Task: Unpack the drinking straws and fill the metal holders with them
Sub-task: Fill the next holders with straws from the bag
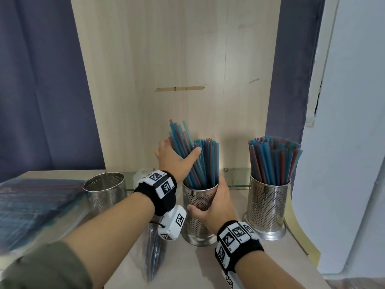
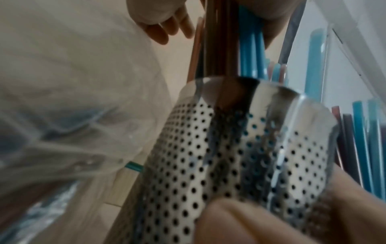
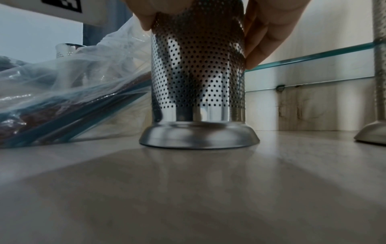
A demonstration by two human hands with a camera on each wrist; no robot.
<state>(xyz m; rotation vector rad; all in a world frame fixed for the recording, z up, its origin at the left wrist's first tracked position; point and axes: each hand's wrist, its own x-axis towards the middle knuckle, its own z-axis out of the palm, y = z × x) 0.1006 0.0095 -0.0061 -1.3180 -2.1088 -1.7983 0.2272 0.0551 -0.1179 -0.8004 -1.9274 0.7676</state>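
Steel, perforated and shiny: the middle holder (image 1: 199, 207) stands on the pale counter (image 1: 270, 257), and the right hand (image 1: 216, 202) wraps it near the rim, thumb in front, fingers curled round the far side. The left hand (image 1: 175, 158) closes round a leaning bundle of blue and red straws (image 1: 187, 151), its lower ends already inside the rim beside the straws standing there. To the right, a second holder (image 1: 268, 207) is packed full; to the left, a third holder (image 1: 105, 189) looks empty. An opened clear bag (image 1: 154, 247) with a few straws lies just left of the middle holder's base, and a fuller pack (image 1: 37, 207) rests at the counter's left end.

By the look of it, these straws are light, smooth and easily kinked, so a loose grip at mid-length suits them better than a squeeze. The holder seems rigid with a flared foot, though slick; steadying it high on the wall makes sense.

No brand or readable writing shows anywhere, only black-and-white coded tags on both wristbands (image 1: 235, 240).
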